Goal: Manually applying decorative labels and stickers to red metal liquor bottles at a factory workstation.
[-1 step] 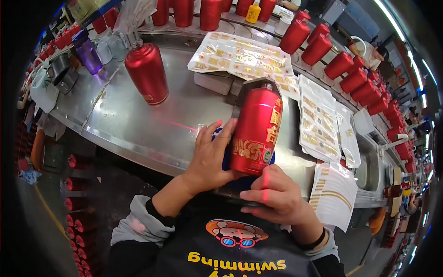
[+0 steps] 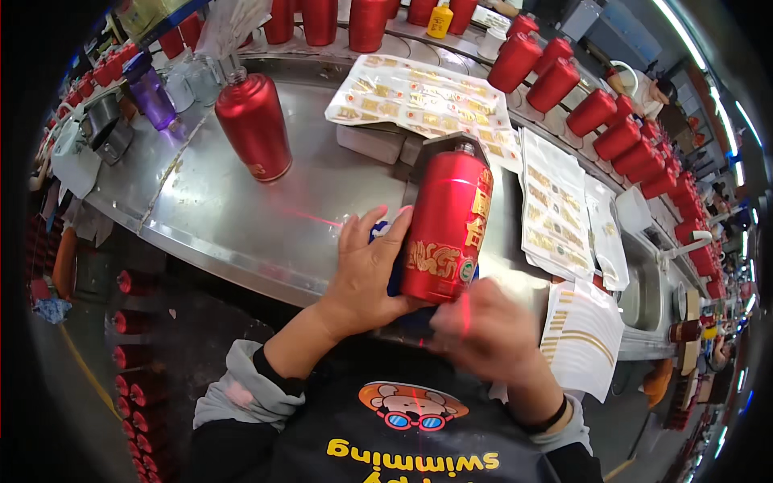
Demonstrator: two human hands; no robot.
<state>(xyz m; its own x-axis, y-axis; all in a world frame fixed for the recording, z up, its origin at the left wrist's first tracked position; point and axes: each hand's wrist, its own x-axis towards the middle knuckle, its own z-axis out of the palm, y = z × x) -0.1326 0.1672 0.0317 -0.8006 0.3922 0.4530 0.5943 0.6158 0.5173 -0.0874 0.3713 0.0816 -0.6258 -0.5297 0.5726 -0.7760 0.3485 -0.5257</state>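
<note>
A red bottle (image 2: pixel 443 217) with gold decoration lies tilted in front of me, its neck away from me, over something blue and a dark angular holder (image 2: pixel 431 151). My left hand (image 2: pixel 370 266) grips the bottle's lower left side, with part of the hand at its base. Close to the bottle's lower right end is my right hand (image 2: pixel 491 330), blurred by motion. Its fingers are too smeared to show whether they hold anything. Sheets of gold decals (image 2: pixel 419 92) lie beyond the bottle, and more decal sheets (image 2: pixel 555 205) lie to its right.
A plain red bottle (image 2: pixel 254 129) stands on the metal table (image 2: pixel 217 201) to the left. Farther left are a purple bottle (image 2: pixel 150 97) and a metal pitcher (image 2: pixel 109 129). Many red bottles (image 2: pixel 555 84) line the far side. A striped sheet (image 2: pixel 580 334) overhangs the right edge, near a sink (image 2: pixel 644 298).
My right hand has shifted slightly up and inward near the bottle's base and is now blurred. My left hand and the bottle stay nearly in place.
</note>
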